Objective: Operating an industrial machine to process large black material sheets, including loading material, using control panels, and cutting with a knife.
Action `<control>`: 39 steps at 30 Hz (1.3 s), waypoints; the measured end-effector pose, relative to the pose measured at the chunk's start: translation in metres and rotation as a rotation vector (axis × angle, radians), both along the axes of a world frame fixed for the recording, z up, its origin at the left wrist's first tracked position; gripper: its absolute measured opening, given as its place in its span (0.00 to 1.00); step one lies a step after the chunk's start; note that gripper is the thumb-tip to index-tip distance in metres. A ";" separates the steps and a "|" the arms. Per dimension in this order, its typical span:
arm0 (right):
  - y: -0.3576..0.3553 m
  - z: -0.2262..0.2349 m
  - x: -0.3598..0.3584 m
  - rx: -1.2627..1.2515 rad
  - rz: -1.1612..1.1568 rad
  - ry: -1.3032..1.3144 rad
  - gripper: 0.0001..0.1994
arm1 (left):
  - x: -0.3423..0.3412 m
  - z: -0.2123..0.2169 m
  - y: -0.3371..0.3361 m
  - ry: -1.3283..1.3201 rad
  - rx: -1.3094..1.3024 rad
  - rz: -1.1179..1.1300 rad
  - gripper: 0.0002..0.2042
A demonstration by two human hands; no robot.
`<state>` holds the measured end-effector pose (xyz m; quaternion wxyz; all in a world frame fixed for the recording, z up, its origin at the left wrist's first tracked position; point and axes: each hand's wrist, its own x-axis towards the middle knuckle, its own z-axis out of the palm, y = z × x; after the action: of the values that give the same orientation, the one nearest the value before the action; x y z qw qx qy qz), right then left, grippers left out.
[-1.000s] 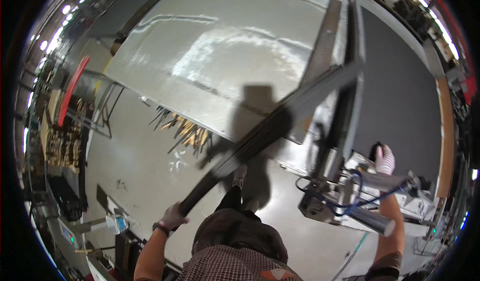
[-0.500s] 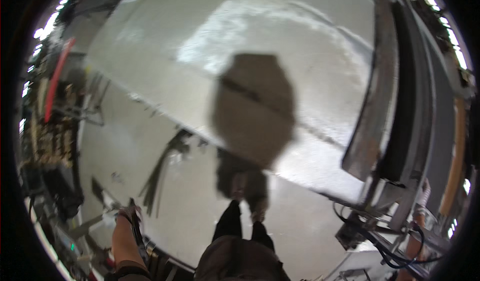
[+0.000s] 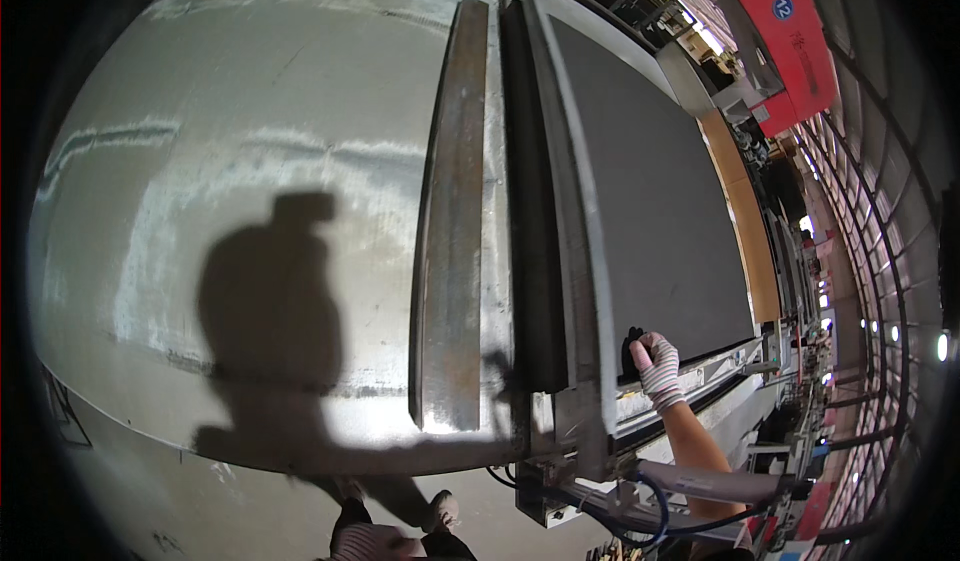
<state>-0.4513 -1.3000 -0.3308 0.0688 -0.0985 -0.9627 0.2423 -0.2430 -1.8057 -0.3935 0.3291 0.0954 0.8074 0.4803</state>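
Note:
My right hand (image 3: 657, 369), in a white-and-pink striped glove, is at the near edge of a wide dark grey panel (image 3: 660, 191). Its fingers are closed on a small black knob (image 3: 632, 349), partly hidden by the hand. At the bottom, close to my body, my left hand (image 3: 372, 542) shows in a similar striped glove; its fingers are too blurred to read. Left of the panel run a dark metal rail (image 3: 582, 201) and, farther left, a long worn metal bar (image 3: 452, 231).
A broad pale grey shiny surface (image 3: 120, 261) spreads to the left, with my shadow on it. Blue-black hoses (image 3: 655, 521) and a grey cylinder (image 3: 725, 483) lie under my right forearm. A tan strip (image 3: 737, 211) borders the panel; a red machine part (image 3: 790, 41) stands beyond.
The view has swung right, bringing the metal bar, rail and panel toward the middle. My right hand, earlier at the right rim, now shows on the black knob; my left has come in beside my body.

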 end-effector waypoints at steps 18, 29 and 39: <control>-0.024 0.014 -0.008 0.344 0.100 -0.115 0.13 | -0.172 0.049 0.051 0.680 -0.191 0.081 0.43; -0.010 0.005 -0.001 0.358 0.100 -0.060 0.13 | -0.228 -0.029 0.135 0.186 -0.251 0.133 0.53; -0.022 0.032 0.005 0.284 0.117 -0.078 0.17 | -0.279 -0.012 0.167 0.599 -0.296 -0.050 0.49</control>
<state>-0.4467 -1.3216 -0.2989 0.0302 -0.0409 -0.9933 0.1035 -0.5224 -1.6383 -0.4057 0.0990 0.2032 0.9266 0.3005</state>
